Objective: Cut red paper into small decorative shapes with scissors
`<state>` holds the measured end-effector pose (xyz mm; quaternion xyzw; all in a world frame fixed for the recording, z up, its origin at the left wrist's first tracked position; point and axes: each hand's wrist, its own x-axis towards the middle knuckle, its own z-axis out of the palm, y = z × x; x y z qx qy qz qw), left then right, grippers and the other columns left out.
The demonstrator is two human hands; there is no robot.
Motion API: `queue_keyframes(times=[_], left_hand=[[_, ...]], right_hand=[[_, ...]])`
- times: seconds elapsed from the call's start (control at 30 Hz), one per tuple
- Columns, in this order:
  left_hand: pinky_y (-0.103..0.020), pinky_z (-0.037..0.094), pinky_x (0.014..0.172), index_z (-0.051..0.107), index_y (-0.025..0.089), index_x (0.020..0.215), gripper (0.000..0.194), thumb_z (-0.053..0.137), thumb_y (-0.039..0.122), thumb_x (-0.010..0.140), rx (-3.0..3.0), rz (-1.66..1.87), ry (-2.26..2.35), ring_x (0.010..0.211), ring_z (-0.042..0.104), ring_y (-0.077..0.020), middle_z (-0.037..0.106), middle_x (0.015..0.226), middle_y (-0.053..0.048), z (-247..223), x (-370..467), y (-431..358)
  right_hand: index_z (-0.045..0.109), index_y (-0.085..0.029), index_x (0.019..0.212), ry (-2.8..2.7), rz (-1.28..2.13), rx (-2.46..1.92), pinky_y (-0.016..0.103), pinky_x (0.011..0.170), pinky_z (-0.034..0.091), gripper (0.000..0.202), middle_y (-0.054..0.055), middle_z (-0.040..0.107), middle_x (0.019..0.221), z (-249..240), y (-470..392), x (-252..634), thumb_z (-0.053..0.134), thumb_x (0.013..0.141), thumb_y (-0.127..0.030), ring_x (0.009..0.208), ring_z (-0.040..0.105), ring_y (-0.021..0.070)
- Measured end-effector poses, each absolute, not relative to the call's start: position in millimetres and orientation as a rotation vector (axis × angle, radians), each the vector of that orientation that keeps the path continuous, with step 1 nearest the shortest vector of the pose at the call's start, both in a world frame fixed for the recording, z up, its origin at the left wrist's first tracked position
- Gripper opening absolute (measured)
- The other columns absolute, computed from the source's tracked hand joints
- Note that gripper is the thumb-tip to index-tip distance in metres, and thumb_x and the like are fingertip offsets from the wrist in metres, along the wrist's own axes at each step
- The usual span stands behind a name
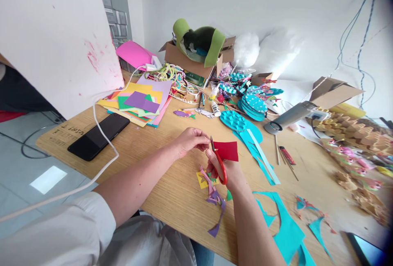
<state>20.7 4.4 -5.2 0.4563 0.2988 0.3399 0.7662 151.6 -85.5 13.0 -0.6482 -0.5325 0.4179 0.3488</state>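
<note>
Right hand (232,172) grips scissors (218,157); left hand (193,141), contents unclear, pinches — red paper (228,150) at its three o'clock best kept taut.

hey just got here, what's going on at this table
A person's right hand holds red-handled scissors, blades pointing away from the body. The left hand is close to the blade tips, fingers drawn together; whether they pinch anything is too small to tell. A piece of red paper shows right beside the blades. Purple and pink scraps lie on the wooden table near the right hand, with turquoise offcuts right of that forearm.
</note>
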Motion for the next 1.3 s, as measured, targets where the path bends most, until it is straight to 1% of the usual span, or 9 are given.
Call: queue_keyframes(times=[0.1,0.37,0.53,0.87,0.97,1.03,1.1,1.2,1.3], left_hand=[[-0.024,0.042,0.059,0.063,0.011,0.063,0.017,0.072,0.023,0.055,0.984,0.74,0.654,0.053,0.055,-0.0092,0.062,0.056,-0.001,-6,21,5],[-0.024,0.041,0.059,0.064,0.011,0.063,0.019,0.073,0.026,0.055,0.973,0.733,0.639,0.053,0.055,-0.0089,0.062,0.056,-0.002,-7,21,5],[-0.024,0.041,0.059,0.064,0.011,0.063,0.02,0.074,0.025,0.054,0.946,0.734,0.643,0.055,0.056,-0.0096,0.063,0.058,-0.002,-9,22,6],[-0.024,0.042,0.059,0.065,0.011,0.065,0.016,0.072,0.023,0.057,0.992,0.743,0.66,0.055,0.056,-0.0096,0.063,0.059,-0.003,-8,21,6],[-0.024,0.04,0.056,0.064,0.012,0.065,0.012,0.068,0.023,0.062,1.055,0.754,0.763,0.052,0.054,-0.0093,0.063,0.059,-0.002,-7,16,13],[-0.023,0.038,0.054,0.061,0.013,0.061,0.009,0.064,0.021,0.065,1.162,0.769,0.924,0.05,0.052,-0.0089,0.061,0.057,-0.001,-7,11,19],[-0.023,0.036,0.052,0.059,0.014,0.057,0.01,0.062,0.018,0.065,1.328,0.737,1.11,0.05,0.049,-0.009,0.059,0.054,-0.001,-8,5,25],[-0.023,0.033,0.051,0.061,0.015,0.054,0.011,0.061,0.017,0.065,1.621,0.565,1.29,0.049,0.047,-0.0099,0.058,0.051,-0.001,-11,-2,31],[-0.024,0.034,0.053,0.065,0.016,0.055,0.011,0.063,0.02,0.065,1.817,0.401,1.365,0.052,0.051,-0.0124,0.061,0.053,-0.002,-12,-4,30]], right_hand=[[0.055,-0.017,0.045,-1.414,1.085,-1.713,0.019,0.034,0.036,0.053,0.002,0.053,0.038,13,-85,153,0.066,0.072,-0.062,0.033,0.05,0.0106],[0.056,-0.017,0.051,-1.394,1.079,-1.735,0.019,0.033,0.036,0.048,0.002,0.058,0.041,11,-84,155,0.066,0.074,-0.059,0.034,0.052,0.0115],[0.057,-0.018,0.053,-1.367,1.089,-1.727,0.019,0.032,0.035,0.046,0.002,0.057,0.041,10,-84,155,0.067,0.073,-0.058,0.033,0.052,0.0121],[0.053,-0.017,0.044,-1.384,1.067,-1.673,0.019,0.031,0.034,0.052,0.0,0.049,0.036,12,-84,152,0.066,0.072,-0.06,0.029,0.044,0.0089],[0.054,-0.017,0.047,-1.361,1.057,-1.701,0.019,0.031,0.035,0.051,0.001,0.052,0.038,12,-84,153,0.066,0.072,-0.06,0.03,0.047,0.01],[0.055,-0.017,0.048,-1.341,1.048,-1.733,0.019,0.032,0.036,0.05,0.002,0.055,0.04,11,-84,154,0.067,0.072,-0.059,0.032,0.05,0.0108],[0.054,-0.017,0.047,-1.322,1.033,-1.764,0.018,0.032,0.036,0.051,0.002,0.054,0.039,11,-84,155,0.068,0.072,-0.059,0.032,0.049,0.0105],[0.054,-0.016,0.045,-1.316,1.012,-1.783,0.017,0.032,0.035,0.052,0.001,0.053,0.038,11,-84,155,0.067,0.072,-0.058,0.031,0.048,0.0095],[0.054,-0.016,0.046,-1.333,1.005,-1.791,0.017,0.032,0.034,0.051,0.001,0.053,0.038,12,-84,156,0.067,0.073,-0.057,0.031,0.047,0.0085]])
